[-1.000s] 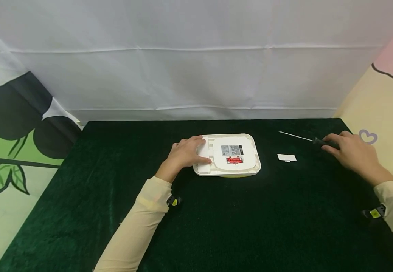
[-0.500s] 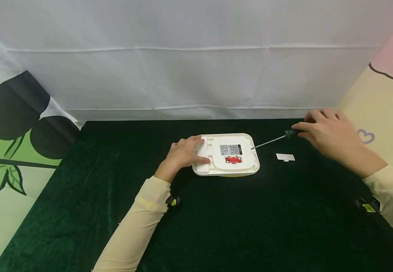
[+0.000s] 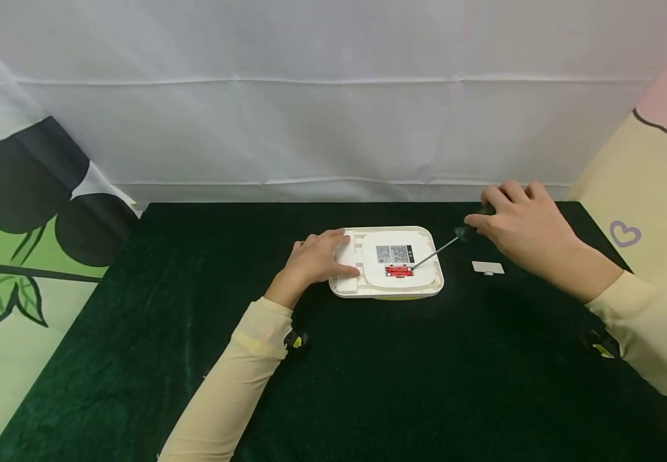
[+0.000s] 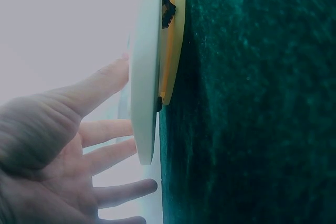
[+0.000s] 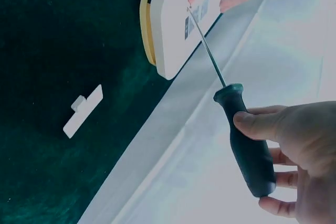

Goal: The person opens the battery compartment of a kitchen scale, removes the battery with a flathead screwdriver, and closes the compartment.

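A white, rounded device [image 3: 427, 280] lies underside up, a yellow layer [image 4: 179, 30] below it. Red batteries [image 3: 397, 271] sit in its open compartment beside a grey printed label [image 3: 393, 254]. My left hand [image 3: 317, 258] rests on the device's left end with fingers and thumb spread out straight. In my right hand [image 3: 526, 224] is a screwdriver [image 5: 244, 140], gripped by its dark handle. Its thin metal shaft slants down to the left, and the tip is right at the right end of the batteries.
A small white battery cover [image 3: 488, 267] with a tab lies on the dark green cloth [image 3: 368, 372], right of the device. White fabric [image 3: 333, 141] hangs behind the table. Printed panels [image 3: 645, 192] stand on both sides.
My right hand has carried the screwdriver left from beyond the battery cover, tilting its tip down, first to the device's right edge, then to the batteries. The left hand stays in place.
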Available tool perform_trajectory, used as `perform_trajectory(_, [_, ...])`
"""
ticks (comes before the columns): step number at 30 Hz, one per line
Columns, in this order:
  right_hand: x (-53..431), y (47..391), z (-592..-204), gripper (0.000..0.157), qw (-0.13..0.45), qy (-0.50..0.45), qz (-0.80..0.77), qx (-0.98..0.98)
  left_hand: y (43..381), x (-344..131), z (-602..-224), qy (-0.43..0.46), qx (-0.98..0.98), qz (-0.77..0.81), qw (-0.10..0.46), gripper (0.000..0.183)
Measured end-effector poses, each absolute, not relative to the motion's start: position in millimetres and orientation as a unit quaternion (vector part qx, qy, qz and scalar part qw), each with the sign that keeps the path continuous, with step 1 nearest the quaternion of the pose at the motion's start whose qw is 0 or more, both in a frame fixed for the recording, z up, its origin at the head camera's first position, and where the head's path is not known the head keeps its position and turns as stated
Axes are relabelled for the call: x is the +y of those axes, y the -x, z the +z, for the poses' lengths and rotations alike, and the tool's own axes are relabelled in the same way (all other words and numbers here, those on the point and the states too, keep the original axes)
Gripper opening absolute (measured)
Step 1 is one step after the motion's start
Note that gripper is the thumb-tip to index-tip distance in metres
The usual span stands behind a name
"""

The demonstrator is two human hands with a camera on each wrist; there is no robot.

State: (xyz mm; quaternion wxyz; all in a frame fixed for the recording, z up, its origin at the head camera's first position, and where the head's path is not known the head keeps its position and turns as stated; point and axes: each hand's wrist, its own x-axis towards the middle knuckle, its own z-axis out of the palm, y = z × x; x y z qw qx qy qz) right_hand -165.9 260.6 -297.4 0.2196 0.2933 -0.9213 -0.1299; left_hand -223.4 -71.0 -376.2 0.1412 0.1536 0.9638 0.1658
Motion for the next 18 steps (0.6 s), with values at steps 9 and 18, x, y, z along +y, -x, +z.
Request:
perform_trajectory(9, [253.1,167.5,-292.5,0.028,0.214,-0.308,-0.15,-0.915,224.8,-71.4,-376.2,-0.153,0.965,0.163,0.136,0.079])
perform_trajectory(18, [250.2,169.3,-288.6,0.03,0.197,-0.305,-0.165,-0.917,223.5,-70.0,-377.3,-0.153,0.965,0.166,0.137,0.079])
